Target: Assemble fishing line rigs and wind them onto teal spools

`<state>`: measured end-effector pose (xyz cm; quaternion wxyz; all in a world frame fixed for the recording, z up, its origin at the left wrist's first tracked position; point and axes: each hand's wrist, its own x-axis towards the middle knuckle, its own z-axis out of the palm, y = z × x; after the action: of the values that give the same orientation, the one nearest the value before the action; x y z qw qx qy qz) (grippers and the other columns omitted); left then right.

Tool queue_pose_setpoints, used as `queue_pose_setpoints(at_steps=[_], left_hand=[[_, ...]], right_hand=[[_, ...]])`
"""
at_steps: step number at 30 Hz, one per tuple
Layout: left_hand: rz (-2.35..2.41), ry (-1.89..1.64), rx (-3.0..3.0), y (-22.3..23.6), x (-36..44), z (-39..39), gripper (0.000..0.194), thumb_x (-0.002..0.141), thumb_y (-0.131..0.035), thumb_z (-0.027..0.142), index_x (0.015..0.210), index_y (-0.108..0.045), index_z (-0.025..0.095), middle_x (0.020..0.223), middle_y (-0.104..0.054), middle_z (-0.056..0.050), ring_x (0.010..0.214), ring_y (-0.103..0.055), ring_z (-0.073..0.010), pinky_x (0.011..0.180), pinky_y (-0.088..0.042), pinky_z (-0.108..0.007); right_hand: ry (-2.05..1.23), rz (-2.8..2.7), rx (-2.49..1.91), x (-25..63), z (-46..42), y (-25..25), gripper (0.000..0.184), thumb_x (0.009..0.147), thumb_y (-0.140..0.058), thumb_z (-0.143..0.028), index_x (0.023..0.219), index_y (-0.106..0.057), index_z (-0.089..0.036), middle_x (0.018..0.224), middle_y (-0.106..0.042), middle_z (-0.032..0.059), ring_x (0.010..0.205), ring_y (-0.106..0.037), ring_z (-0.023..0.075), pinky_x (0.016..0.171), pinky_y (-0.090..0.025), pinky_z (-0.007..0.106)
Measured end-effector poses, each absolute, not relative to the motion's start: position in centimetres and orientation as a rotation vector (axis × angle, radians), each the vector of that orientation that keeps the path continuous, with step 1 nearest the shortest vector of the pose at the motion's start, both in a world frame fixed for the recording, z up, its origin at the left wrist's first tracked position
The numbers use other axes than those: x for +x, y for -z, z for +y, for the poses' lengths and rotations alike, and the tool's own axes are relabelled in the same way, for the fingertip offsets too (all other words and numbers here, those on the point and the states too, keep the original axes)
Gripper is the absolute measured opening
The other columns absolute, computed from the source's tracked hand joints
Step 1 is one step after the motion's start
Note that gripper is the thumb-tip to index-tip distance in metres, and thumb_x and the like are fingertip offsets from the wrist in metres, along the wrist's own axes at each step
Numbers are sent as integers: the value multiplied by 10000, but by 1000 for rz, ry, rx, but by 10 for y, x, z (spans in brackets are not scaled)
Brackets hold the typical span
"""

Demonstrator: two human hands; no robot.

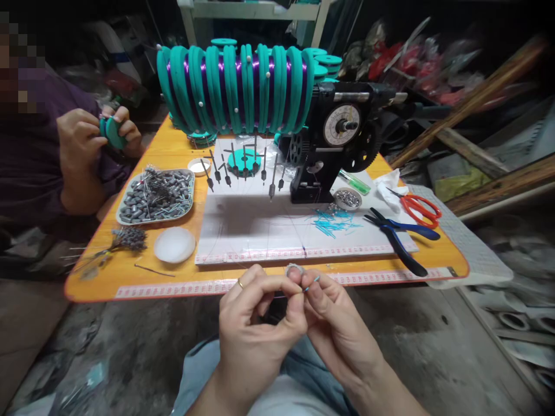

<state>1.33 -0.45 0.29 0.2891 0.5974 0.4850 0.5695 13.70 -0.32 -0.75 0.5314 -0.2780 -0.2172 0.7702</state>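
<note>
My left hand (264,318) and my right hand (338,323) meet in front of the table's near edge, fingertips almost touching. A short, thin blue tube (313,282) is pinched in my right hand. The thumb and forefinger of my left hand close at the tube's inner end; whatever they hold is too small to make out. Greyish wrapping (295,268) covers a fingertip between the hands. Beyond them, similar blue tubes (332,223) lie loose on a white board (243,231). Above hangs a row of teal spools (236,86) wound with purple line, with grey weights (272,190) dangling below.
A black machine with a dial (342,124) carries the spools. Blue-handled pliers (396,237) and red-handled scissors (420,209) lie right. At left are a tray (119,216) of grey weights and a white lid (174,244). Another person's hands (82,138) hold a teal spool.
</note>
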Motion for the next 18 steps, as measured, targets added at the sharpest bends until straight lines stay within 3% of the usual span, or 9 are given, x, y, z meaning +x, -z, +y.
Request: queue_pose_setpoints(at_steps=[18], left_hand=[[1295, -1522, 1694, 0, 11, -5, 127, 812, -646, 90, 819, -638, 217, 656, -525, 48, 553, -443, -72, 487, -365, -170]], right_hand=[[-1837, -501, -703, 136, -4, 5, 53, 821, -780, -283, 835, -767, -234, 976, -697, -19, 903, -645, 63, 848, -506, 131]])
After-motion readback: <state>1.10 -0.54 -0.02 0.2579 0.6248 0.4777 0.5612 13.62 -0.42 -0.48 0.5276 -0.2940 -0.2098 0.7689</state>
